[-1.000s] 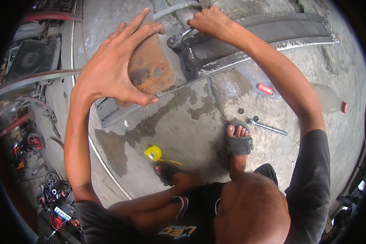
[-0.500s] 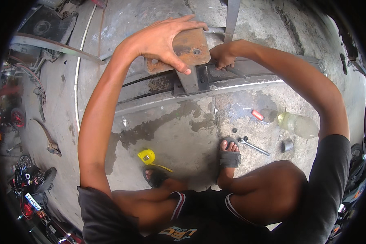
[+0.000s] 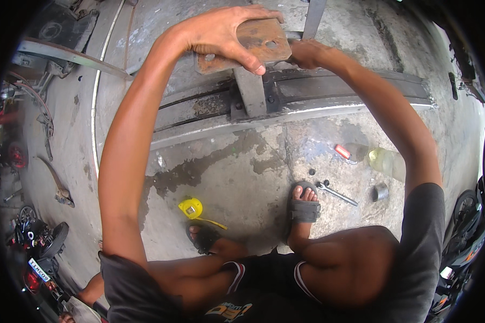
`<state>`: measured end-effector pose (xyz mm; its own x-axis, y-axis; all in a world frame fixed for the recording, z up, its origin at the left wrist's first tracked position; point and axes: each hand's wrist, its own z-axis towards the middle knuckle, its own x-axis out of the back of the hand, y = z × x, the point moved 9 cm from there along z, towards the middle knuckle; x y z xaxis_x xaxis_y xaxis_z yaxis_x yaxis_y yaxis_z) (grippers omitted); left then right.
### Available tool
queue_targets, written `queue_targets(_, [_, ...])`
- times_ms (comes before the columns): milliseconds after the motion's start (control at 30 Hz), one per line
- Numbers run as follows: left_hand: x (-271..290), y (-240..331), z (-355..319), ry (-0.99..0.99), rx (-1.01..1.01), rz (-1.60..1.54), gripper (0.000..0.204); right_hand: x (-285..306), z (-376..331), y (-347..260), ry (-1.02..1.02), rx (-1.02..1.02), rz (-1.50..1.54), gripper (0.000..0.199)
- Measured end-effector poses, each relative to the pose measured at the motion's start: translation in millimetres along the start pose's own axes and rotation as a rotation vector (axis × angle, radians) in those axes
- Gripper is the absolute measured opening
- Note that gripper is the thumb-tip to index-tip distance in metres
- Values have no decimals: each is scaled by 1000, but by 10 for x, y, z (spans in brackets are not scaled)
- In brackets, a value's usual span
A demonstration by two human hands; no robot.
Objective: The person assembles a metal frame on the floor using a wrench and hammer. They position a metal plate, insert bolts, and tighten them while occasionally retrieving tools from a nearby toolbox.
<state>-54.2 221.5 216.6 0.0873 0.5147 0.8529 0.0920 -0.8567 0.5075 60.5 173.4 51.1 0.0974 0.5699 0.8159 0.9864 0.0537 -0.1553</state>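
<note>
A stained, cracked concrete floor (image 3: 242, 177) fills the view, with darker wet patches spreading below a long steel leaf-spring stack (image 3: 328, 94) that lies across it from left to right. A dark clamp bracket (image 3: 251, 97) wraps the stack near its middle.

The left hand (image 3: 226, 32) reaches out over the stack and grips a rusty rectangular metal plate (image 3: 253, 46), fingers curled over its near edge and thumb side on top; the plate has round holes and sits just above the clamp bracket, tilted slightly. The right hand (image 3: 307, 54) is closed just beside the plate's right end, right where an upright grey metal bar (image 3: 313, 19) comes down; whether it actually grasps the bar or something under it cannot be told.

Lower down, two feet in dark sandals rest on the floor, the right foot (image 3: 304, 207) near a socket wrench (image 3: 337, 194) and a couple of small dark nuts (image 3: 311, 172). A yellow tape measure (image 3: 191, 207) lies just left of the feet, its tape partly drawn out. To the right are a red-capped plastic bottle (image 3: 380, 160) lying on its side and a small metal cylinder (image 3: 380, 191). A thin white cable (image 3: 96, 107) runs along the floor at left, and motorcycle parts crowd the far left edge.
</note>
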Motion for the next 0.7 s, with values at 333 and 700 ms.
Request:
queue_targets(333, [-16, -19, 51, 89, -64, -52, 118, -197, 51, 188, -12, 75, 46, 21])
queue_targets(700, [-40, -253, 18, 174, -17, -73, 110, -141, -141, -82, -46, 77, 336, 16])
